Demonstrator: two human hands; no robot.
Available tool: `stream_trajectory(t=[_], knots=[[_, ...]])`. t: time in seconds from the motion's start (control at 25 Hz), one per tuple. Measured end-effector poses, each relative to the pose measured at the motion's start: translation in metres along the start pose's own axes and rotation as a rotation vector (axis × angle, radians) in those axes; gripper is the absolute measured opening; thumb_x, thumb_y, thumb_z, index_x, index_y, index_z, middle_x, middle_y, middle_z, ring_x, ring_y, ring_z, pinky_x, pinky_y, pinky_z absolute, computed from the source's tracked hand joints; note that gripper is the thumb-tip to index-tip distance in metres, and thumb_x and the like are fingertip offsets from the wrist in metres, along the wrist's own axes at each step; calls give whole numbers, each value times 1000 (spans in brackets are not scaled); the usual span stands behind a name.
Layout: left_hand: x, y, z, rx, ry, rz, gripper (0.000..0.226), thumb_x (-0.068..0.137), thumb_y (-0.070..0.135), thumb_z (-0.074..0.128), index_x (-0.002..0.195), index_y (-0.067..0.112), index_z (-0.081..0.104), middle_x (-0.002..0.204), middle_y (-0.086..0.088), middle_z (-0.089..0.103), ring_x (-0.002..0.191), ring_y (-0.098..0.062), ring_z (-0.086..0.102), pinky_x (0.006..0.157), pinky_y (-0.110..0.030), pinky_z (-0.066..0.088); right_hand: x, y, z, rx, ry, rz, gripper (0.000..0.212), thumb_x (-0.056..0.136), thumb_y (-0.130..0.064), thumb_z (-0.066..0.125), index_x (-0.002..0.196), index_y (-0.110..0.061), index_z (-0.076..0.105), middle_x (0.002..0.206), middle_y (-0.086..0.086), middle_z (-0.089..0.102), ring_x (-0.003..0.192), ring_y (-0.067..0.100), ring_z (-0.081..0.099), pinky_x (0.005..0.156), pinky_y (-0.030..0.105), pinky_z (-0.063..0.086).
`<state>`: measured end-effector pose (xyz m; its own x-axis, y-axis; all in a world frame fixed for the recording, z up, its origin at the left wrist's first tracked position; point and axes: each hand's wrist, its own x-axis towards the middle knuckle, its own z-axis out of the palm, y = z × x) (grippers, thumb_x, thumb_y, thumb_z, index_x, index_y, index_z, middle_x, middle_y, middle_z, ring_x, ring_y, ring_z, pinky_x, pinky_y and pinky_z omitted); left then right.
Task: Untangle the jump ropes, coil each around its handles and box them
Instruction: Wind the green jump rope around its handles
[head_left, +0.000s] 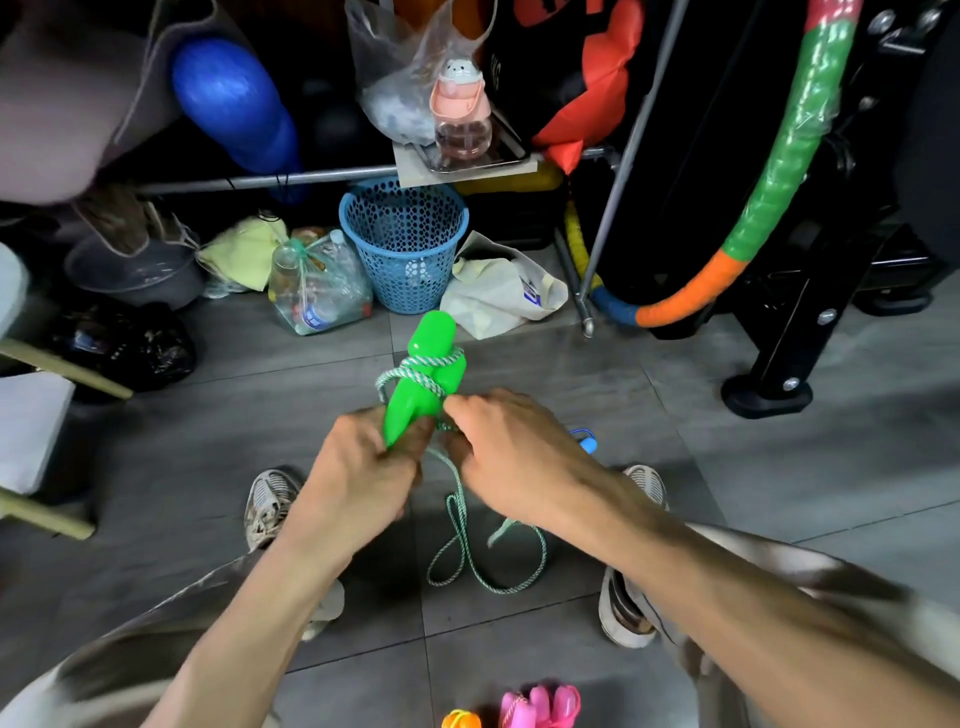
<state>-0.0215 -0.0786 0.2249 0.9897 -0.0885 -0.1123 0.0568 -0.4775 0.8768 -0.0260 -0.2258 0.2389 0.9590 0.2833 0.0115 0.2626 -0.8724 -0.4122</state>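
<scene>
The green handles (423, 376) stand side by side in mid-air at the centre of the view, tips toward 12 o'clock, with a few turns of green-and-white rope (457, 525) already crossed around their middle. The rest of that rope hangs from the hands toward 6 o'clock and lies in loose loops on the grey floor (779, 467) between the shoes. So this rope looks freed from the tangle and only partly coiled; I judge most of its length is yet to be wound on.

The left hand (358, 467) grips the lower ends of the handles, fingers curled round them at 7 o'clock of the wrap. The right hand (511, 449) sits at 4 o'clock of the wrap, fingertips pinching the rope just beside the handles.

At the bottom edge, pink handles (543, 706) and an orange handle (461, 719) lie bunched, seemingly coiled already. A blue handle (588, 442) peeks out behind the right hand. No box is in view, so boxing remains.
</scene>
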Motion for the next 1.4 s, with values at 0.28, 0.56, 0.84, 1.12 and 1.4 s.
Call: stream_trajectory(t=[0.28,0.56,0.84,1.12,1.4], knots=[[-1,-5,6,456,-269,92,33,93,35,55,65,23,42,56,3,45,62,-25,56,52,-29,32,-1,15,-38,-190,-141,-161,16,82,-14,54,94,-24,58,76,-7,55,81,19,52,64,29,27],[-4,3,-7,488,-534,227,28,93,40,57,73,22,49,64,-1,54,58,-12,50,56,-29,39,6,28,-65,-73,-154,-217,42,62,-49,84,82,-25,56,60,-10,53,59,7,48,55,28,35],[-21,17,-16,-18,-917,225,30,92,28,63,70,10,55,59,0,52,53,-15,42,49,-27,32,14,45,-63,771,-561,-130,13,74,-26,80,79,-15,75,70,3,63,64,19,50,61,35,37],[-24,18,-27,-474,-819,249,20,89,38,65,83,18,66,63,-3,52,45,-14,38,41,-23,27,-9,31,-51,1329,-359,156,63,-4,-36,92,49,-8,70,55,-4,68,53,2,64,53,14,51],[-14,13,-21,-545,-469,217,33,84,39,66,92,7,68,60,-2,49,45,-17,35,40,-19,27,18,33,-28,1108,-83,97,23,85,-14,59,63,-16,64,52,-3,56,49,7,48,51,21,39]])
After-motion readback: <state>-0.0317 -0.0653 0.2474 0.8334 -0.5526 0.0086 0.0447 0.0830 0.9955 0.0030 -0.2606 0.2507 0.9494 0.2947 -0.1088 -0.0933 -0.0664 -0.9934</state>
